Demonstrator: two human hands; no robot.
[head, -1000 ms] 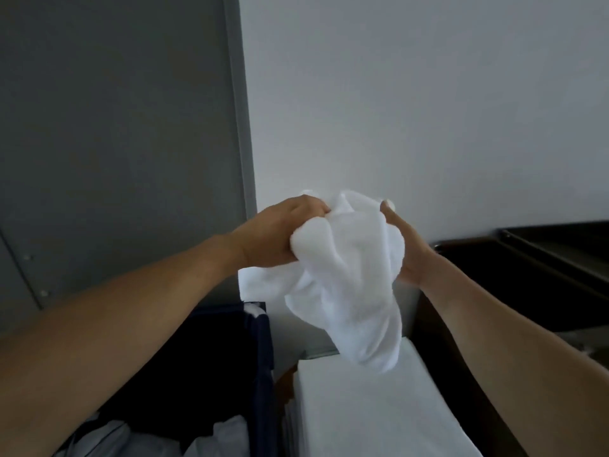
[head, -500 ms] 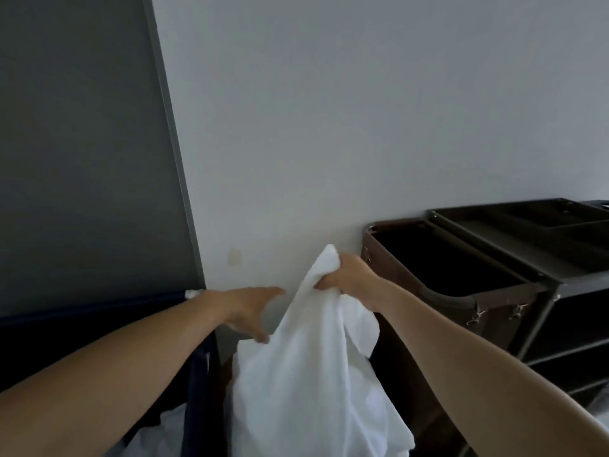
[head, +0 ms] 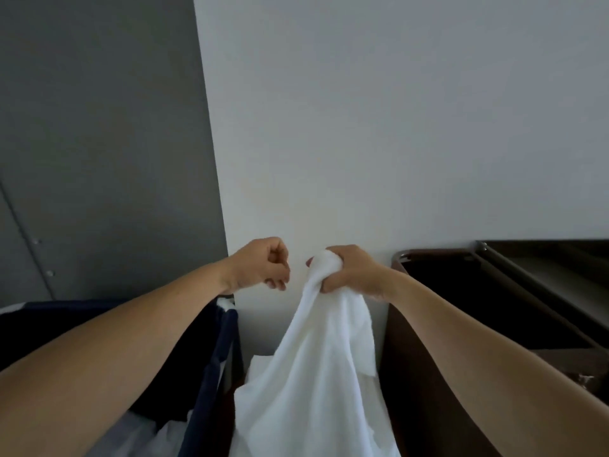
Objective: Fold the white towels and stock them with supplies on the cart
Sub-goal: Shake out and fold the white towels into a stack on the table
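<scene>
Towel (head: 316,374) folding isn't looking far along. The one white towel in play is hanging unfolded and bunched, dangling between the laundry bin and the cart, and it isn't on the cart yet.

Going left to right:

- **Laundry bin:** one dark blue laundry bin (head: 227,341) is sitting at the left with some white cloth (head: 171,435) lying in it. I can't count the pieces, so I'm guessing more folding is waiting.
- **Left hand:** the left hand (head: 258,265) is hovering just beside the towel's top, not touching it, fingers (head: 280,282) curling in on nothing I can see.
- **Behind the towel:** something white (head: 255,366) is peeking out low down. It could be a folded pile, but I can't tell.
- **Right hand:** the right hand (head: 356,272) is doing all the holding, fingers wrapping tight round the scrunched top end.
- **Cart:** one brown cart (head: 428,357) is standing at the right, and I'm not spotting any towels or supplies on the parts showing.

So I'm counting one towel in hand, two hands, one bin and one cart. Folding, stocking and supplies are all looking left to do.
</scene>
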